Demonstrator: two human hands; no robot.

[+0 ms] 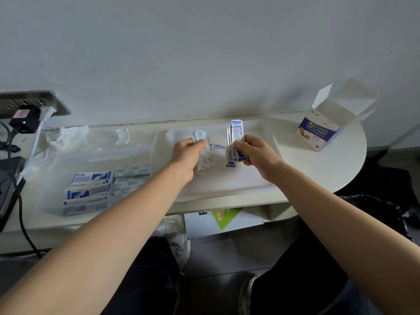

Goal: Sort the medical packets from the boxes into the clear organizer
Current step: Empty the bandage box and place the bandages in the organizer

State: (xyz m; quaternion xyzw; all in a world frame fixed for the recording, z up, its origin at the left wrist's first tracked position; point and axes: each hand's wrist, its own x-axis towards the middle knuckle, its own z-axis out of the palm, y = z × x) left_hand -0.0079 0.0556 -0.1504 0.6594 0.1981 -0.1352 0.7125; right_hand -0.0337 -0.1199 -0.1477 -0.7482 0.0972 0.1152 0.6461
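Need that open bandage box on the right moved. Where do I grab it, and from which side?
Grip the open box by its printed body, below the flaps, coming from its left with the right hand once that sets down its packets. The box stands upright with thin flaps raised; those would likely fold, while the body looks stiffer.

Small print on packets (237, 133) illegible

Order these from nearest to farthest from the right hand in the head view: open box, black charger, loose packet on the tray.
1. loose packet, just left of the right hand
2. open box, to the right
3. black charger, far left by the wall
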